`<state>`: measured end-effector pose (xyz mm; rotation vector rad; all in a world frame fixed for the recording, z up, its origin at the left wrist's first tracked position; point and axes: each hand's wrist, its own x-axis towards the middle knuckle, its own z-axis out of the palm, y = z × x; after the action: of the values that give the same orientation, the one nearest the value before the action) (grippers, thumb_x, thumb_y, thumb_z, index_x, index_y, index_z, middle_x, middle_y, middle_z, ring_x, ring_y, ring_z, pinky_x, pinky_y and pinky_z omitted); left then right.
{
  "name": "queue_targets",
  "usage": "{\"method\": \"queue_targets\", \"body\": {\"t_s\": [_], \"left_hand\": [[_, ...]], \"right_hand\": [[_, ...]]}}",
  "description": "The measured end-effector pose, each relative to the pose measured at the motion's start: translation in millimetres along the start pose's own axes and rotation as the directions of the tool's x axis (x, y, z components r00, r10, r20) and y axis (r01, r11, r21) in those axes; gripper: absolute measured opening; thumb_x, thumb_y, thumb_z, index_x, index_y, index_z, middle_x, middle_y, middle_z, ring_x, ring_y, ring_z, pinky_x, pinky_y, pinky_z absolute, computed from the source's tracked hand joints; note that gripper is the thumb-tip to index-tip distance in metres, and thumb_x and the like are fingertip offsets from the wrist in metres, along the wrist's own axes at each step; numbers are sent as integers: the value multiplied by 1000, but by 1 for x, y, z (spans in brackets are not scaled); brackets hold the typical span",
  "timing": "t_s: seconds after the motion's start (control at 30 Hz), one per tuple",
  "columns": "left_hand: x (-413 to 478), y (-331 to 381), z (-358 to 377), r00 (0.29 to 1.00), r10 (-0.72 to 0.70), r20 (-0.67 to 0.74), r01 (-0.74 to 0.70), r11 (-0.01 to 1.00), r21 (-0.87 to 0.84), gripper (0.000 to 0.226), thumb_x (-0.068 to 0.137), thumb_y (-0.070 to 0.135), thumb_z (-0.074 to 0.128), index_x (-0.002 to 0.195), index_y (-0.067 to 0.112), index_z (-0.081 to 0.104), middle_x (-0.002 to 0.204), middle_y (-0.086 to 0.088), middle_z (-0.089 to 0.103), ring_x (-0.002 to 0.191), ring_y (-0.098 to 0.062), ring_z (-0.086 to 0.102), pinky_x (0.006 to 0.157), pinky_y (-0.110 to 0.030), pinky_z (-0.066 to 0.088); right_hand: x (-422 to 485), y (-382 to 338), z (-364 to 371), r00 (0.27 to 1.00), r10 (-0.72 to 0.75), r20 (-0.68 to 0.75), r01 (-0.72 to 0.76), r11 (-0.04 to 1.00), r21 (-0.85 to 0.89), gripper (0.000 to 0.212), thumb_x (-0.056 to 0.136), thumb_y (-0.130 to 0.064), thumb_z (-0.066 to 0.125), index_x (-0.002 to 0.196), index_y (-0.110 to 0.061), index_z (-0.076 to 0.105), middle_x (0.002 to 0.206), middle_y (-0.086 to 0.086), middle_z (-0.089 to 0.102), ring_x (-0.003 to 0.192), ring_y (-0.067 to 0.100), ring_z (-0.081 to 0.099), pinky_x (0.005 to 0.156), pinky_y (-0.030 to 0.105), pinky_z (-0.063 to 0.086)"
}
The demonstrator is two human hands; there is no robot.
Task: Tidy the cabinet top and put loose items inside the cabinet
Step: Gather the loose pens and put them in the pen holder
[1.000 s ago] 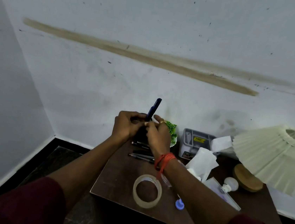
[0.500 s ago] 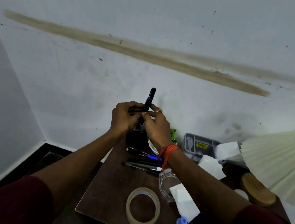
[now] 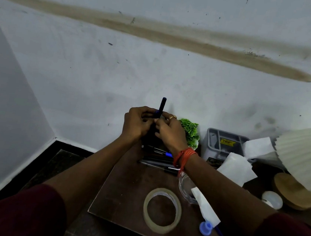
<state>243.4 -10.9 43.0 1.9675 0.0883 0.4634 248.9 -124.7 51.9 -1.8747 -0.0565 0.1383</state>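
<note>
A dark blue pen (image 3: pixel 162 105) stands upright above the back of the brown cabinet top (image 3: pixel 123 188). My left hand (image 3: pixel 136 124) and my right hand (image 3: pixel 170 132) are both closed around its lower part, close together; something dark under my hands is mostly hidden. Several more pens (image 3: pixel 158 158) lie flat just below my hands. A roll of clear tape (image 3: pixel 162 210) lies near the front edge. A blue cap (image 3: pixel 205 228) and a strip of white paper (image 3: pixel 205 207) lie to its right.
A green plant (image 3: pixel 190 132), a grey organiser tray (image 3: pixel 223 145), white papers (image 3: pixel 236 169), a clear glass (image 3: pixel 186 187), a wooden lamp base (image 3: pixel 293 191) and a pleated lampshade (image 3: pixel 305 152) crowd the right side. The wall stands close behind; dark floor lies left.
My hands and the pen have sunk slightly in the picture and the pen stands more upright. The view has tilted, showing more of the cabinet top.
</note>
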Motion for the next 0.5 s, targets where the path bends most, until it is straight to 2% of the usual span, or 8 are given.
{"method": "queue_targets", "body": {"t_s": [0.17,0.27,0.37,0.5], "left_hand": [[-3,0,-1,999,34,-2,-34,999,-4,30,77,0,66,103,12,74,93,1,75,86,0,70,77,-11,54],[-5,-1,-1,999,44,-13,-44,999,-8,29,76,0,68,100,15,74,89,4,74,80,7,68,76,-9,53],[-7,-4,-1,999,41,-33,-42,998,-41,26,76,3,73,100,13,74,91,2,75,83,3,70,79,-13,55],[-14,-9,-2,996,16,-90,-26,994,-110,29,74,2,77,102,8,73,94,-2,75,86,-8,73,83,-24,57]], "right_hand": [[0,6,2,1000,16,6,-16,996,83,50,75,-39,53,123,-26,60,110,-3,71,104,16,66,93,42,53],[-3,8,-2,1000,21,-6,-21,995,99,56,73,-43,54,126,-24,58,106,-4,71,103,17,66,94,42,53],[-7,10,-8,999,35,-10,-33,993,109,48,82,-34,54,128,-21,57,88,-9,69,93,18,69,90,45,55],[-15,12,-12,997,62,-40,-56,989,135,30,87,-26,53,115,-21,62,81,-8,68,91,22,70,89,46,56]]}}
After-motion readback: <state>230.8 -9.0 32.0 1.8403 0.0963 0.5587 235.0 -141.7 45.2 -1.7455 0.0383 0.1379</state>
